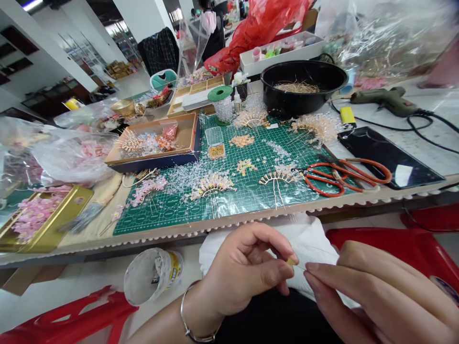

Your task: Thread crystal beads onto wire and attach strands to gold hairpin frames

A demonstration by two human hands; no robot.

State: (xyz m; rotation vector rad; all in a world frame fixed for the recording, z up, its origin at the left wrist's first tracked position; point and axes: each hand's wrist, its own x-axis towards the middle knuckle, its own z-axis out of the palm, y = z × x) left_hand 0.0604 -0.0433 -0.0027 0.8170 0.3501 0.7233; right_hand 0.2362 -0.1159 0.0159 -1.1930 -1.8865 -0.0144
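Note:
My left hand (244, 267), with a silver bracelet at the wrist, pinches a small yellow bead-like piece (292, 261) between thumb and index finger. Close to it on the right, my right hand (380, 291) has thumb and index fingertips pressed together on a thin wire (301, 268) that leads toward the yellow piece. Both hands are over my lap, in front of the table edge. Beyond them on the green cutting mat (172, 210) lie a gold hair comb (276, 178) with a few clear beads, a fuller beaded comb (213, 186) and a pink one (147, 188).
Orange-handled scissors (344, 177) and a dark tablet (390, 155) lie right. Yellow flower beads (246, 166), peach beads (242, 140) and a small box of gold beads (216, 151) sit mid-mat. A black basin (303, 102) and glue gun (387, 101) stand behind; a white bucket (147, 277) below.

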